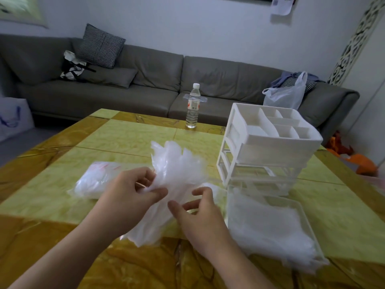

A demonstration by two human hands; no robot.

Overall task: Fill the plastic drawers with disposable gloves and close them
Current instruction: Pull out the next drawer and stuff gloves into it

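The yellow-green marbled table [129, 132] runs out of frame at the left, right and near edges; bare tabletop lies between the hands and the water bottle [193, 106] at its far edge. The left hand [131, 192] pinches a limp, crinkled sheaf of translucent disposable gloves [177, 170] between thumb and curled fingers, held above the table's centre. The right hand [200, 213] has thumb and fingers curled at the sheaf's lower part; whether it truly grips is unclear. To the right, a pulled-out drawer [310, 226] holds filmy gloves spilling over its rim, before the white plastic drawer unit [264, 147]. A glove packet [98, 180] lies left, blurred.
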